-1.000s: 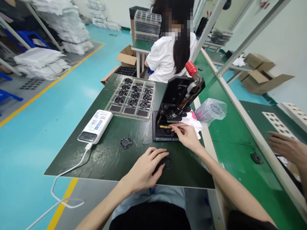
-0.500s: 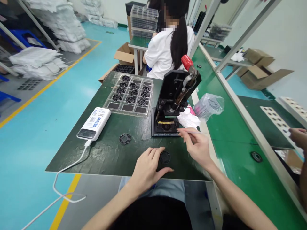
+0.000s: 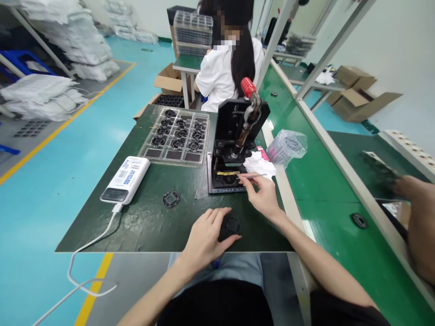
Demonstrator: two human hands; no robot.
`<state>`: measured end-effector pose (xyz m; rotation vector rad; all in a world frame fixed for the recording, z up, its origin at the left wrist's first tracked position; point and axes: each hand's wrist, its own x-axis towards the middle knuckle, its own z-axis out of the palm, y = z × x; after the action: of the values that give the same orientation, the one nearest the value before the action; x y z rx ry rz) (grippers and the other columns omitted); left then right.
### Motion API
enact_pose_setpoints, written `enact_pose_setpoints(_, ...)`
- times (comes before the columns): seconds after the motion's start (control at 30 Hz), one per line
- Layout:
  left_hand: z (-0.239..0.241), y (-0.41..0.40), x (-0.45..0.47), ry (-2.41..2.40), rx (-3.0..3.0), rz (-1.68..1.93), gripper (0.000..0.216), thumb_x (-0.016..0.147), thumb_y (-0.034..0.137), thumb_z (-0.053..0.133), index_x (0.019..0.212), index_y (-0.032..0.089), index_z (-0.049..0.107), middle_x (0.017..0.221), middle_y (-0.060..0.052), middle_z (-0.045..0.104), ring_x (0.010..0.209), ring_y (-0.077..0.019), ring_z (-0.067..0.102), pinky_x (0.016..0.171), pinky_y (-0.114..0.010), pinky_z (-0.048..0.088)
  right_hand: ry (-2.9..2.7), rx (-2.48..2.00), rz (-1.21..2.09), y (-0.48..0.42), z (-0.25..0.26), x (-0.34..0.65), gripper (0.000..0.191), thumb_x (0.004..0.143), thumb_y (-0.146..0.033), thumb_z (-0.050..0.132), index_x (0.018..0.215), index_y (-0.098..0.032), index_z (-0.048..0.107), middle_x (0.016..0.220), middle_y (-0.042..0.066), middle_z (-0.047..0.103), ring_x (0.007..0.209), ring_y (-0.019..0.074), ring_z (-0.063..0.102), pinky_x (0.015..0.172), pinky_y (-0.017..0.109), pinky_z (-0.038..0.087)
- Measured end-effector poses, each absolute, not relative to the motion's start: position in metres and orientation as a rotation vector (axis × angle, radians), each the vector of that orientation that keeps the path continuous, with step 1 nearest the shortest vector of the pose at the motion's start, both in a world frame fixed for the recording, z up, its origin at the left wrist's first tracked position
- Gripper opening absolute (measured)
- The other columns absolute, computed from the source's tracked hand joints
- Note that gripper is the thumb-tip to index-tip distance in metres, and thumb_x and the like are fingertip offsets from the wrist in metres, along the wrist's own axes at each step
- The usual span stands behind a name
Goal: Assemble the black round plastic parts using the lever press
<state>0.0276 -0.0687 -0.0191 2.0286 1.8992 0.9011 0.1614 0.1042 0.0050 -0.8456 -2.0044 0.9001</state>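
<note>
My left hand (image 3: 208,233) rests on the dark green table, thumb and fingers apart around a black round part (image 3: 233,225). I cannot tell if they touch it. My right hand (image 3: 261,194) pinches a thin rod-like tool (image 3: 254,175), its tip over the base of a black hand press (image 3: 227,186). A yellow strip (image 3: 227,173) lies across that base, close to the tip. The press has a red-gripped lever (image 3: 248,87) standing up. Another black ring-shaped part (image 3: 170,198) lies on the table left of my hands.
A clear tray (image 3: 174,154) with several black parts sits at the table's back left. A white power bank (image 3: 125,179) with a cable lies at left. White tissue (image 3: 260,165) and a plastic bag (image 3: 288,147) are right of the press. Co-worker's hand (image 3: 419,199) is far right.
My right hand has moved left, bringing the thin tool's tip over the press base near the yellow strip. My left hand has stayed around the round part. The view has shifted slightly.
</note>
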Motion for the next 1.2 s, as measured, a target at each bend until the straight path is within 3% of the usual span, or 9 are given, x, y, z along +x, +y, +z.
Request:
enact_pose_setpoints(0.17,-0.016,-0.066,0.013,1.660,1.856,0.889,0.071,0.082,0.028,0.082,0.142,0.024,0.044,0.128,-0.006,0.070,0.102,-0.0229,0.068,0.091,-0.038,0.059,-2.103,-0.827,0.770,0.127,-0.008,0.134,0.022,0.094,-0.026,0.059,0.086,-0.015,0.076,0.085,0.009,0.078,0.061,0.0160,0.066,0.058,0.028,0.053)
enact_pose_setpoints(0.63,-0.015,-0.064,0.013,1.638,1.791,0.898,0.059,0.084,0.025,0.081,0.135,0.024,0.049,0.121,-0.004,0.074,0.109,-0.0230,0.068,0.095,-0.039,0.058,-2.178,-0.681,0.518,0.130,-0.019,0.131,0.019,0.097,-0.018,0.055,0.084,-0.016,0.069,0.087,0.009,0.076,0.080,0.0195,0.072,0.077,0.032,0.059)
enact_pose_setpoints(0.77,-0.016,-0.064,0.015,1.660,1.807,0.902,0.063,0.084,0.025,0.082,0.135,0.025,0.045,0.125,-0.003,0.074,0.108,-0.0247,0.066,0.094,-0.041,0.057,-2.126,-0.725,0.608,0.129,-0.015,0.132,0.021,0.097,-0.023,0.055,0.082,-0.017,0.069,0.085,0.008,0.075,0.076,0.0186,0.071,0.074,0.031,0.059)
enact_pose_setpoints(0.93,-0.019,-0.065,0.016,1.689,1.841,0.937,0.069,0.084,0.026,0.082,0.137,0.025,0.038,0.127,-0.003,0.074,0.112,-0.0272,0.066,0.092,-0.042,0.057,-1.855,-0.855,0.871,0.094,0.001,0.165,0.022,0.099,-0.035,0.058,0.095,-0.017,0.070,0.087,0.006,0.072,0.074,0.0156,0.069,0.068,0.027,0.058)
enact_pose_setpoints(1.07,-0.022,-0.064,0.020,1.764,1.888,0.944,0.073,0.081,0.029,0.086,0.136,0.024,0.038,0.117,-0.005,0.076,0.106,-0.0276,0.069,0.088,-0.041,0.058,-1.862,-0.959,1.231,0.047,0.002,0.199,0.023,0.095,-0.038,0.066,0.084,-0.018,0.066,0.072,0.001,0.065,0.060,0.0113,0.063,0.055,0.021,0.051)
enact_pose_setpoints(1.2,-0.025,-0.064,0.027,1.912,1.957,0.922,0.071,0.081,0.034,0.086,0.134,0.022,0.040,0.106,-0.005,0.076,0.095,-0.0273,0.070,0.080,-0.040,0.058,-1.848,-1.036,1.249,0.019,-0.011,0.213,0.023,0.096,-0.036,0.065,0.081,-0.018,0.066,0.070,0.000,0.064,0.060,0.0110,0.062,0.055,0.020,0.049)
